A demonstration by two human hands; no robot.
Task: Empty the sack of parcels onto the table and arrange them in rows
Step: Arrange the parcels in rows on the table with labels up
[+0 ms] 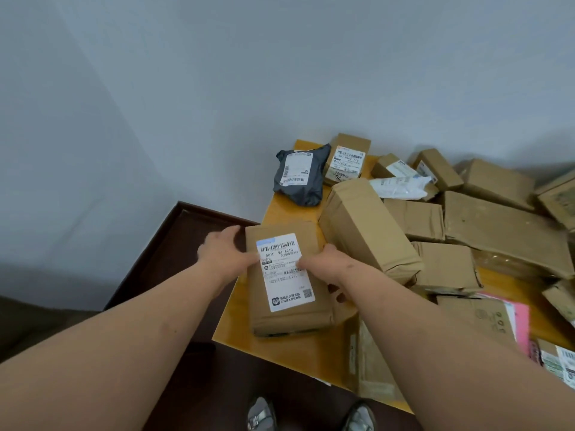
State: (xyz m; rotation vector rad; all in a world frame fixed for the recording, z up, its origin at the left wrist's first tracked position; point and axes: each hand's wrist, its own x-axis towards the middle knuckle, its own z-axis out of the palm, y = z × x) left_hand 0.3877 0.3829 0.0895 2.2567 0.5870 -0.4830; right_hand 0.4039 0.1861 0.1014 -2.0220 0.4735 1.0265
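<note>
Bench (pixel 298 353) of yellow wood fills the right half of the head view, its left edge running from the far corner by the wall toward the person's shoes (pixel 261 415), with a dark brown ledge (pixel 174 244) just beside and below that edge. Bare yellow surface shows along the left edge between the near and far parcels, and as a strip at the near edge.

A heap of brown cardboard parcels (pixel 497 231) covers the bench's right side, touching and overlapping at odd angles. A long brown box (pixel 364 225) lies tilted at the heap's left margin.

The labelled brown parcel (pixel 286 278) lies flat near the left edge, its white shipping label up, its right side just beside the long box. The left hand (pixel 224 247) rests on its far left corner, fingers fairly straight over the edge. The right hand (pixel 326 265) holds its right side, fingers curled down round the edge.

A grey plastic mailer (pixel 300 175) lies at the far left corner, with a small labelled box (pixel 347 158) touching its right side.
</note>
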